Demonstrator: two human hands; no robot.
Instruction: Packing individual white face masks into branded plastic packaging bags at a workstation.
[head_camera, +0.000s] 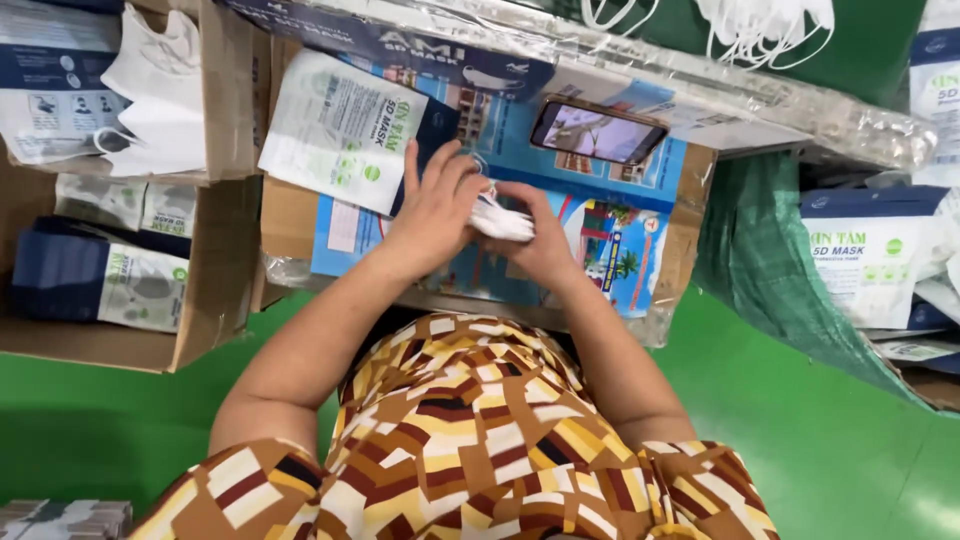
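Green floor (800, 420) everywhere, cardboard all over it, and the worktop here is really just a flattened blue printed carton (560, 215) wrapped in clear film, sitting right in front of the person's lap. I'll use that carton as the reference point.

Both hands meet over the middle of the carton. The left hand (435, 215) has its fingers curled round one end of a small stack of white face masks (500, 218), thumb side up, and the right hand (545, 240) pinches the other end from below. So both are closed on the same bundle, which is held just above the carton and not lying on it. Looks to me like the squaring-up step: getting the masks aligned into a neat pile.

At the carton's far left corner lies a flat white-and-green pouch (340, 130), and I'd guess the next move needs one hand freed to grab it while the other keeps the stack tight. A phone (598, 132) rests on the carton's far edge. Left of the carton, an open cardboard box (215, 250) holds more pouches, and loose masks (160, 95) sit in another box beyond it. Right of the carton is a green woven sack (760, 250).
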